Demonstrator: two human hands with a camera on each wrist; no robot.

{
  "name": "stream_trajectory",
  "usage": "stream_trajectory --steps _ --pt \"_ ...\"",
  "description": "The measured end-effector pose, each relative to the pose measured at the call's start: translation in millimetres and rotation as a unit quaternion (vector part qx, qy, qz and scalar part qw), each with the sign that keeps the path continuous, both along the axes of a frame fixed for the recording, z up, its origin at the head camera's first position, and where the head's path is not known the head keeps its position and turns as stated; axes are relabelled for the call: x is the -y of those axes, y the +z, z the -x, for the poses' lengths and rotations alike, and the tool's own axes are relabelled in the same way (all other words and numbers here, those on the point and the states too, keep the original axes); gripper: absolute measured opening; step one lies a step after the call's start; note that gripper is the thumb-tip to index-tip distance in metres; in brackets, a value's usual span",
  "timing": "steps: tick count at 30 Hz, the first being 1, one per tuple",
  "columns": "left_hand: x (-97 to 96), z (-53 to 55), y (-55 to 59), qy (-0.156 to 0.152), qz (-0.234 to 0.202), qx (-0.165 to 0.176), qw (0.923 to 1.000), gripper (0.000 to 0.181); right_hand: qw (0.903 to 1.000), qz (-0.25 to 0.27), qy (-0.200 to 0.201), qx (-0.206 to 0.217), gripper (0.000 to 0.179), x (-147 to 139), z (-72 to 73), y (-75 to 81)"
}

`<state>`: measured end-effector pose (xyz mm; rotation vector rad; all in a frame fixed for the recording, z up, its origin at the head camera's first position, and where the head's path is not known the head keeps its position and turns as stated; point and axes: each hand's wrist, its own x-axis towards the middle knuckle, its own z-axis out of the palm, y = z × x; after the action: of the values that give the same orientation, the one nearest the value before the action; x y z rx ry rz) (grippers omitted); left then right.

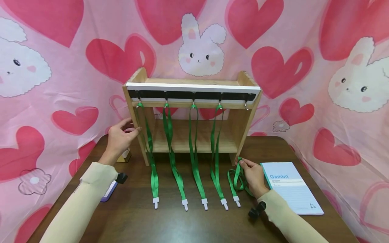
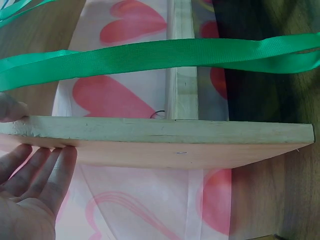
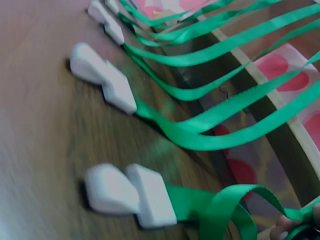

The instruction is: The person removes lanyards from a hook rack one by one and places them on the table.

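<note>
My left hand (image 1: 119,140) grips the left side panel of a wooden shelf (image 1: 191,135), thumb at the front edge and fingers against the outer face, as the left wrist view (image 2: 35,185) shows. Low by the shelf's right leg, my right hand (image 1: 253,175) pinches a green lanyard (image 1: 238,179) near one end. The rest of that lanyard lies looped on the table, its white clip (image 3: 150,195) pointing toward me. Several other green lanyards (image 1: 195,155) hang from metal hooks on the black strip (image 1: 182,95), their white clips low in front.
A bare metal hook (image 1: 246,105) is at the strip's right end. The notebook (image 1: 291,190) lies right of my right hand. A purple-edged object (image 1: 109,191) and a small yellowish box (image 1: 124,156) are partly hidden behind my left arm. Patterned cloth (image 1: 200,50) surrounds the brown table (image 1: 182,224).
</note>
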<state>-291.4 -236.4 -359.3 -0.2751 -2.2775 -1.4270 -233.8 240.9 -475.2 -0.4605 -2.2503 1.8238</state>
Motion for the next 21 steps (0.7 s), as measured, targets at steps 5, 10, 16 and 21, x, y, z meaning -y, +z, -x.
stream_trajectory --steps 5,10,16,21 --pt "-0.4 0.5 1.8 0.003 0.003 -0.006 1.0000 0.050 0.9996 -0.020 -0.011 0.015 0.033 3 -5.0 0.3" --pt "0.5 0.2 3.8 0.002 0.012 -0.008 0.9999 0.051 0.9997 -0.001 -0.012 0.020 0.033 3 -8.0 2.3" --pt "-0.6 -0.3 2.3 0.001 0.014 -0.005 0.9999 0.051 0.9986 0.050 0.014 0.008 0.041 0 -10.9 11.3" --pt "-0.4 -0.8 -0.4 0.004 0.016 -0.004 0.9999 0.051 0.9883 0.120 0.010 -0.094 0.035 3 -13.2 29.0"
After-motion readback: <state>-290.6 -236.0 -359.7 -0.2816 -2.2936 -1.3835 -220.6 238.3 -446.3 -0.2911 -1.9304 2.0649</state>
